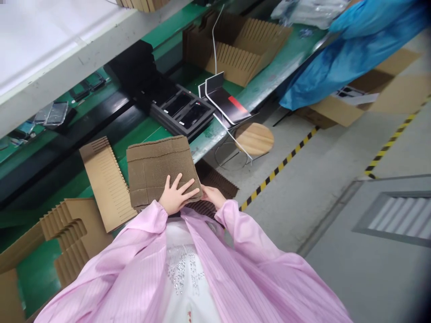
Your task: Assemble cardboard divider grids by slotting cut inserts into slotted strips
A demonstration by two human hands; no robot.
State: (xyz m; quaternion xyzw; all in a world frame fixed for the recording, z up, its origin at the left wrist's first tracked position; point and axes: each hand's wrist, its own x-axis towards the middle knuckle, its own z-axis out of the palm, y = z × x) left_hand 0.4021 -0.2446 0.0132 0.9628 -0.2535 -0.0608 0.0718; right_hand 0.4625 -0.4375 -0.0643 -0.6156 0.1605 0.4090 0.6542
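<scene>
A brown, rough-textured rectangular pad [158, 166] with seam-like lines lies tilted in front of me at the bench edge; whether it is cloth or cardboard I cannot tell. My left hand [177, 195] rests flat on its lower right part, fingers spread. At the pad's lower right corner, my right hand [212, 196] grips the edge, with its fingertips partly hidden behind it. Left of the pad, a slotted cardboard strip [107, 184] lies on the green bench. Below the right hand hangs a dark brown corrugated sheet [217, 177], partly covered.
Beyond the pad are a black foam tray [183, 110] holding dark-screened devices and a slotted cardboard box [235, 45]. More cardboard dividers [69, 233] stand at lower left. A round wooden stool [255, 138] is beside the bench. A white shelf [84, 49] overhangs the upper left.
</scene>
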